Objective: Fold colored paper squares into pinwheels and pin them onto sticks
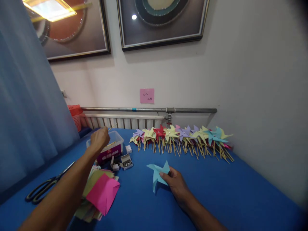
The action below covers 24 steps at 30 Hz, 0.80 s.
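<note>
Pinching a blue paper pinwheel (pixel 157 175) against the desk (pixel 216 189), the right hand (pixel 176 183) steadies it; the left hand (pixel 99 139) apparently pinches a thin stick (pixel 112 127) above a plastic box (pixel 113 146).

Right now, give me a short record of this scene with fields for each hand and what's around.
left hand: raised over clear plastic box, pinching a thin wooden stick
right hand: pressing light blue paper pinwheel onto blue table
back of table: row of finished pinwheels
near left arm: paper sheets, scissors, small open boxes
</note>
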{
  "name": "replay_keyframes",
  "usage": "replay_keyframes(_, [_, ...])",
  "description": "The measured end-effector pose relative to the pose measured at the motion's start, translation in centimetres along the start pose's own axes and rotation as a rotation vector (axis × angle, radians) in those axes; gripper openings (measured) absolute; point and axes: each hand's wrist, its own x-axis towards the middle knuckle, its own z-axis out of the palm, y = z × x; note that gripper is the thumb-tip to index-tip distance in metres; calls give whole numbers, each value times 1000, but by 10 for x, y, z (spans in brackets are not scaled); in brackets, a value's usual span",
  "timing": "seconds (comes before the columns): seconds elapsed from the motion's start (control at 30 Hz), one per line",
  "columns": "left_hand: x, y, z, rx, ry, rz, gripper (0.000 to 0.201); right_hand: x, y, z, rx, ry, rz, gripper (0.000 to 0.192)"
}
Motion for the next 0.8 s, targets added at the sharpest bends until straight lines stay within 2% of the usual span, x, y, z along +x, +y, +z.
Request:
replay_keyframes(0.07, [-18, 21, 4, -136, 99, 51, 27, -1, -1, 1, 14, 34, 7, 35])
replay_keyframes(0.1, [-31, 34, 12, -265, 90, 91, 27, -2, -2, 1, 29, 51, 12, 36])
replay_keyframes(0.23, [-90, 82, 65, -717, -209, 123, 21, -2, -5, 0, 132, 111, 42, 32])
replay_keyframes(0.3, [-113, 97, 90, -770, -280, 136, 19, -1, -6, -1, 175, 148, 55, 32])
replay_keyframes(0.37, [-127, 102, 106, -750, -319, 185, 17, 1, -6, -2, 194, 171, 51, 32])
replay_keyframes(0.43, [-133, 102, 111, -708, -345, 197, 18, 3, -5, -3, 199, 194, 31, 32])
replay_keyframes(0.6, [-132, 95, 110, -652, -431, 218, 19, 5, -7, -5, 229, 235, 15, 32])
replay_keyframes(0.7, [-136, 96, 111, -664, -493, 282, 21, 4, -7, -4, 215, 216, 16, 32])
replay_keyframes(0.8, [-143, 99, 111, -654, -498, 368, 25, 4, -5, -4, 206, 187, 19, 33])
